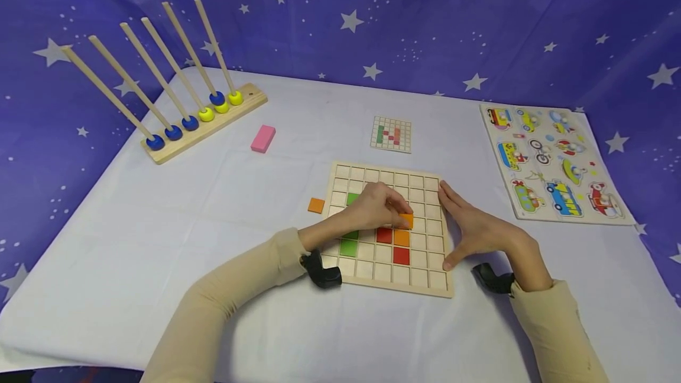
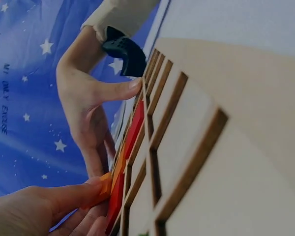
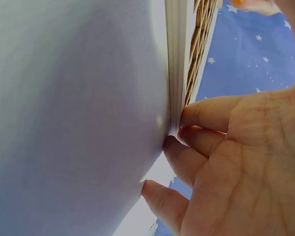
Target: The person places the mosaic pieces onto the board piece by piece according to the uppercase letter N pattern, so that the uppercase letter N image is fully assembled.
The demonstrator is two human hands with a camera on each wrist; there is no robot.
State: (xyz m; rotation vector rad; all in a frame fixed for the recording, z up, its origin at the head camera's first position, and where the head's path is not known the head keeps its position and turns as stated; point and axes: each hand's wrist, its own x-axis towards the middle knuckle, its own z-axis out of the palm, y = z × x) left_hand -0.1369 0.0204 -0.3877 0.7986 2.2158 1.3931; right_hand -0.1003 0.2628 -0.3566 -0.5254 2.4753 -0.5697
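Observation:
A wooden grid board (image 1: 375, 287) lies on the white table. My left hand (image 1: 375, 205) pinches an orange square tile (image 1: 407, 221) between thumb and fingers, at a cell right of the board's centre. The left wrist view shows this orange tile (image 2: 102, 189) tilted against the grid. In the cells sit green tiles (image 1: 349, 247), partly hidden by my left hand, red tiles (image 1: 401, 256) and another orange tile (image 1: 401, 237). My right hand (image 1: 476, 230) is spread along the board's right edge, thumb and fingertips touching it. A loose orange tile (image 1: 316, 205) lies left of the board.
Behind the board lies a small pattern card (image 1: 406, 145) with coloured squares. A pink block (image 1: 263, 139) is further left, near a wooden peg stand (image 1: 197, 135) with blue and yellow beads. At the right lies a vehicle puzzle board (image 1: 553, 167). A starry curtain (image 1: 404, 16) hangs behind.

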